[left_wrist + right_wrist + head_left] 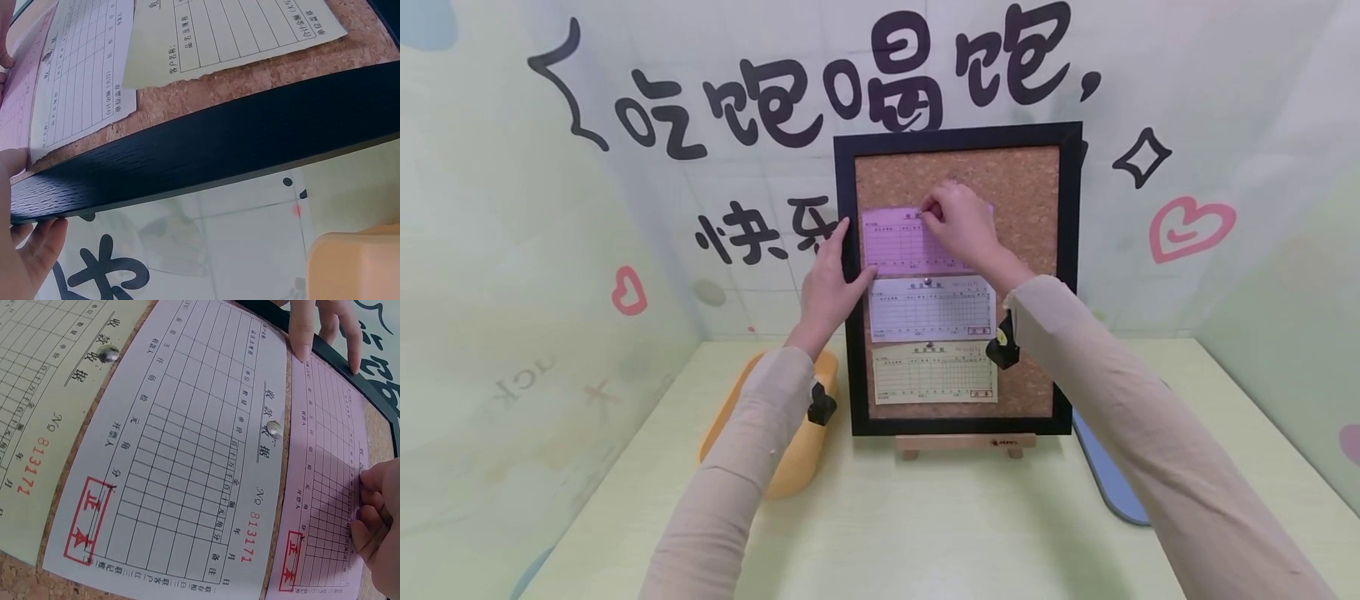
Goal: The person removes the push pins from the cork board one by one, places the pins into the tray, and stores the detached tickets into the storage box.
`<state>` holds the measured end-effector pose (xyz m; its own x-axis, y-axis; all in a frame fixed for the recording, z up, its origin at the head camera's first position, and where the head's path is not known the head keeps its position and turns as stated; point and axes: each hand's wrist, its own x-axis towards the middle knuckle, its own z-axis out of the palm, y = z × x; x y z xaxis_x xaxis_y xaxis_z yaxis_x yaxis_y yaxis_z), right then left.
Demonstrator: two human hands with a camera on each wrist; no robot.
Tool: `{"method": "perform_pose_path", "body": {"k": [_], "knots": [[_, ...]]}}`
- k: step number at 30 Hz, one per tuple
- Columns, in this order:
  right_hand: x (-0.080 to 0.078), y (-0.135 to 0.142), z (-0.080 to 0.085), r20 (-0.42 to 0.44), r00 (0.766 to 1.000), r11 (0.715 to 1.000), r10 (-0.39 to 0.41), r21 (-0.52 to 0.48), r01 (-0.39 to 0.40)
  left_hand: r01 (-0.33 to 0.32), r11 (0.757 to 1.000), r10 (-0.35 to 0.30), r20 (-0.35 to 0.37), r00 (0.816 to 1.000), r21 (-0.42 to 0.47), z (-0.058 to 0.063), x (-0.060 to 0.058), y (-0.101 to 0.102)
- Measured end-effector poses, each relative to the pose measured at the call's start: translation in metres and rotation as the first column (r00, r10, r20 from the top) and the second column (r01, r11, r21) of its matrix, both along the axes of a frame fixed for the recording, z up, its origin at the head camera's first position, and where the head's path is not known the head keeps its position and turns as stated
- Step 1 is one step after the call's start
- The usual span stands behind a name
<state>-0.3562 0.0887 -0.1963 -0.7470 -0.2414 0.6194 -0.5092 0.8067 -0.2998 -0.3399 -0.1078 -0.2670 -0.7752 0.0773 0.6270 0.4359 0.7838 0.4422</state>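
Note:
A black-framed corkboard [1030,187] stands upright with pink [887,242], white [925,310] and yellow [934,375] receipts in a column. Silver pushpins [273,429] fasten the white and yellow ones at their top middles. My left hand [835,279] grips the board's left frame edge, thumb in front by the pink slip's lower corner and fingers round the outer side. At the pink receipt's top middle, my right hand [962,221] pinches a small pushpin with curled fingers; it is mostly hidden by the fingertips. That hand covers the pink slip's upper right part.
A wooden easel [966,444] props the board on the pale table [925,533]. An orange-yellow container [797,462] stands to its left, behind my left forearm. A blue flat tray [1116,479] lies at right, partly behind my right sleeve. A printed backdrop [760,33] rises behind.

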Motion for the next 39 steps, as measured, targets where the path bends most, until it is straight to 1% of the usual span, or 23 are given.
{"method": "perform_pose_path", "body": {"k": [4,13,17,22,27,30,34,39], "knots": [[0.000,-0.001,0.000,0.006,1.000,1.000,-0.001,-0.008,0.002,0.001,1.000,-0.001,-0.007,1.000,-0.001,0.001,0.001,0.000],[0.002,-0.002,0.004,0.068,0.998,1.000,0.005,-0.001,-0.005,0.005,1.000,-0.005,0.007,1.000,0.000,0.001,0.002,0.000],[0.003,-0.001,0.004,0.084,0.996,0.999,0.031,-0.013,-0.030,0.007,1.000,-0.007,0.006,1.000,0.005,0.000,0.001,-0.001],[0.005,0.002,0.002,0.125,0.989,0.996,0.072,-0.067,-0.064,0.011,1.000,-0.011,0.007,1.000,0.007,0.000,0.001,-0.001],[0.009,0.008,-0.002,0.188,0.975,0.985,0.119,-0.142,-0.093,0.014,1.000,-0.015,0.006,1.000,0.012,0.001,0.002,0.000],[0.012,0.012,-0.006,0.199,0.968,0.979,0.151,-0.169,-0.118,0.010,1.000,-0.010,0.009,1.000,0.012,0.000,0.001,0.000],[0.013,0.019,-0.013,0.195,0.963,0.968,0.186,-0.204,-0.145,0.003,1.000,-0.003,0.006,1.000,0.006,0.000,-0.001,0.000],[0.016,0.027,-0.018,0.212,0.952,0.957,0.221,-0.234,-0.170,0.000,1.000,0.000,0.003,1.000,0.011,0.000,-0.001,0.001]]}}
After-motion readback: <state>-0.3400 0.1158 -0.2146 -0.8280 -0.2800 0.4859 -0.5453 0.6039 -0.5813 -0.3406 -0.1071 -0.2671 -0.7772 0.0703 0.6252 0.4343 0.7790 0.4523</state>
